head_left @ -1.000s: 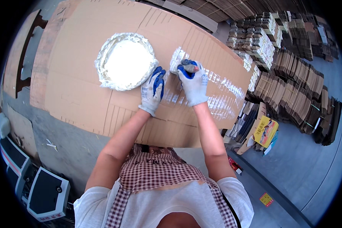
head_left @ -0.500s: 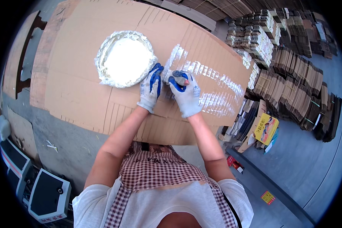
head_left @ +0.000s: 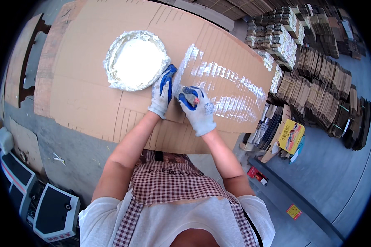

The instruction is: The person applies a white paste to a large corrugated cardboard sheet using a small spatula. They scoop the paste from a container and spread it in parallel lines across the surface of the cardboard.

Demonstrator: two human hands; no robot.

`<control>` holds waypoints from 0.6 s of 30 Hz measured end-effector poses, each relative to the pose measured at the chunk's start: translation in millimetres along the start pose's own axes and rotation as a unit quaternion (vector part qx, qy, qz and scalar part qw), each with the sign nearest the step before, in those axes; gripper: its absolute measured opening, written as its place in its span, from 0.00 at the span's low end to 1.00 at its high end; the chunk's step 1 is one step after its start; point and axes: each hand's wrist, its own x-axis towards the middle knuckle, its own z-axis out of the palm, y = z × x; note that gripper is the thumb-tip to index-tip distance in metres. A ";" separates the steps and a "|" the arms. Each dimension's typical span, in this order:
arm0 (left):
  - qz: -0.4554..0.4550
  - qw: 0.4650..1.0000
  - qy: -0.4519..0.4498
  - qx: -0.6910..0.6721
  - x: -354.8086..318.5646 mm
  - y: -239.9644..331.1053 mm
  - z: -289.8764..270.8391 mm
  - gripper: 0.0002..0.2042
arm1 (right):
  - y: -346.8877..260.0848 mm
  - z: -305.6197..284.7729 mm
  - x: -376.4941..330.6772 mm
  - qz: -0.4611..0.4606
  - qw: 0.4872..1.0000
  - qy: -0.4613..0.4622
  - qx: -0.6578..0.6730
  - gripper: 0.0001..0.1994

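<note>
Pressing hands (head_left: 181,99) on cardboard sheet (head_left: 90,94)

The right hand (head_left: 197,110) hides most of the brush (head_left: 190,98) it grips. The stacks (head_left: 317,70) of cardboard at right blur toward the rim, cut off.

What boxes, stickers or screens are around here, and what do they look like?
Yellow box: right of the table, on the floor, flat with a colourful picture.
Red pack: small, on the floor below it.
Yellow sticker: small square on the floor, lower right.
Grey machines: lower left, boxy with dark tops.
</note>
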 end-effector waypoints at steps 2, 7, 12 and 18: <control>-0.010 1.000 -0.005 -0.024 0.7 0.9 0.3 0.24 | 0.9 3.4 -6.9 0.020 0.999 -0.033 -0.004 0.17; -0.009 0.999 -0.005 -0.047 -1.2 -0.4 -0.6 0.23 | -2.0 -2.9 -13.9 0.026 0.999 -0.021 0.020 0.16; -0.029 0.997 -0.005 -0.070 -1.5 -3.3 -0.1 0.23 | -1.3 0.1 -22.6 0.011 0.998 -0.032 0.051 0.18; 0.004 0.999 -0.016 -0.044 0.9 2.7 -3.5 0.21 | 1.6 5.9 -28.9 0.033 0.999 -0.040 0.006 0.18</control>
